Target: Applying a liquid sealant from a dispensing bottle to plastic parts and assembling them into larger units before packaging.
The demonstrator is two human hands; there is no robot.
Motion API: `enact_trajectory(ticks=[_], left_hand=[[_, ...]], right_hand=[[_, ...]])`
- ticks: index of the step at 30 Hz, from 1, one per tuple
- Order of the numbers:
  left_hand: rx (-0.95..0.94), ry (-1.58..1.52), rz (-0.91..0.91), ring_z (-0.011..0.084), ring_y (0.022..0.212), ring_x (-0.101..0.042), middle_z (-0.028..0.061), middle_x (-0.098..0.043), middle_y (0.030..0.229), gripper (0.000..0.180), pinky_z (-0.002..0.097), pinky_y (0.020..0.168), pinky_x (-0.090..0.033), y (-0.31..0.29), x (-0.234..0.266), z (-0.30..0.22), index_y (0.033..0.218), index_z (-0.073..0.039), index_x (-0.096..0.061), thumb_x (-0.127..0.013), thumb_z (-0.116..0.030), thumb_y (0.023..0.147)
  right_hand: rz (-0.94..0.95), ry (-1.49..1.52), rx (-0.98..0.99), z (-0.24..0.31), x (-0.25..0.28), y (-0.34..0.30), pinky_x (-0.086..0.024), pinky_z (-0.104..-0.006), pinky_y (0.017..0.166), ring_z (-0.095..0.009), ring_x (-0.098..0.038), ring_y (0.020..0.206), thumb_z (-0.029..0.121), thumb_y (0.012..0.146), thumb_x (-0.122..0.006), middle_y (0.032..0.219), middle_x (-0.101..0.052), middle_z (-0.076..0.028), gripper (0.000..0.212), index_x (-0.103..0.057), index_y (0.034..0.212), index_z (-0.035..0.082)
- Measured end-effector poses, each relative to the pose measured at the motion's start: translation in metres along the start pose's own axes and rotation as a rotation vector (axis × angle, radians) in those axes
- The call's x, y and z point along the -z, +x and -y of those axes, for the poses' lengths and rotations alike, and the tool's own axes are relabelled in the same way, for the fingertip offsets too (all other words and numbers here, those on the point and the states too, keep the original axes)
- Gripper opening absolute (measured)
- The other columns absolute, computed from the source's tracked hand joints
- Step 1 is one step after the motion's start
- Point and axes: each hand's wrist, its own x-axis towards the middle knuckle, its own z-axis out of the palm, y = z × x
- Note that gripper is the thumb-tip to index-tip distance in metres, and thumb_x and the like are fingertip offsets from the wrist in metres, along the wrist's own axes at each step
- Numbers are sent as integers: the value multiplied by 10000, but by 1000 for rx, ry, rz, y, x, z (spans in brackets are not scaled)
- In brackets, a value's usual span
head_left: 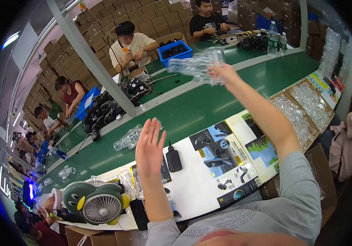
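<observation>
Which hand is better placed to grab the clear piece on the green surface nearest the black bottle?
Likely the left hand: open, apparently empty and close to that clear piece. The right hand is farther away, holding other clear plastic.

Clear part (193, 65) in right hand (222, 73) above green worktop (176, 100)

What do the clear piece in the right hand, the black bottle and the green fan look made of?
Clear piece: probably glossy plastic; highlights glint and green shows through.
Black bottle: likely opaque plastic, fairly matte, with a tapered nozzle.
Green fan: apparently smooth plastic; rounded, moulded-looking shell.
</observation>
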Motion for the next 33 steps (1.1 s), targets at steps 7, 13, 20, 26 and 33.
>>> enact_trajectory(ticks=[7,13,20,26,33], left_hand=[[96,-511,-129,285,1268,-306,158,-298,1358,671,489,1068,-219,6,12,14,1297,-33,-293,-602,-401,829],[61,-659,-225,309,1175,-412,154,-453,1204,584,558,996,-316,5,31,9,1189,-40,-396,-624,-417,805],[22,-675,-355,322,1062,-497,178,-491,1156,559,482,934,-417,8,58,-13,1200,23,-395,-599,-337,824],[-205,-726,-432,316,1057,-497,217,-476,1166,551,456,943,-406,0,49,-45,1212,81,-376,-553,-207,776],[-381,-569,-186,238,955,-523,125,-533,990,457,406,936,-404,-3,62,-50,1032,-35,-487,-596,-410,793]], right_hand=[[325,-30,286,-5,-121,-157,-408,-291,930,-134,-505,1077,93,779,-674,1179,-539,-64,491,-474,1220,14],[250,-530,763,-4,-143,-209,-486,-316,791,-280,-599,922,51,666,-697,1040,-602,-116,443,-584,1094,49],[517,-688,910,14,-138,-214,-508,-334,751,-268,-606,924,16,546,-707,1135,-575,-106,542,-601,1067,125],[580,-365,603,18,-117,-217,-492,-295,729,-162,-596,913,20,714,-674,1123,-577,-103,469,-516,1155,43],[460,-537,420,39,-123,-227,-426,-327,880,-238,-516,1058,137,729,-655,1154,-504,-146,675,-340,1310,0]])
